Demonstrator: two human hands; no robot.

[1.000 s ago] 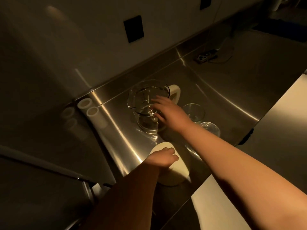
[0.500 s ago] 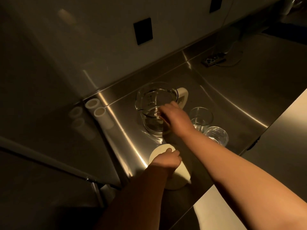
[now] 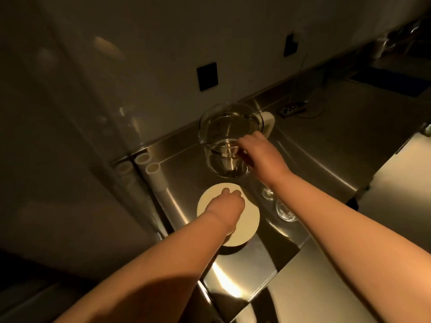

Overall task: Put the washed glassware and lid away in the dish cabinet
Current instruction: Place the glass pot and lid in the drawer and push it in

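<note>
Two hands, one item each, on the steel worktop [image 3: 326, 145].
L hand [image 3: 227, 206]: fingers curled over the pale round lid [image 3: 250, 219], lying flat nr the front edge, prob. to lift it. R hand [image 3: 261, 151]: fingers pinch the glass jug [image 3: 224, 141] at its rim, not the handle, upright by the back wall. Two glasses [image 3: 283, 212] stand just right of the lid, untouched.

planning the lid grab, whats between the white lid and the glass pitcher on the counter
Nothing: the head view shows only a short bare strip of steel counter between the lid and the pitcher.
</note>
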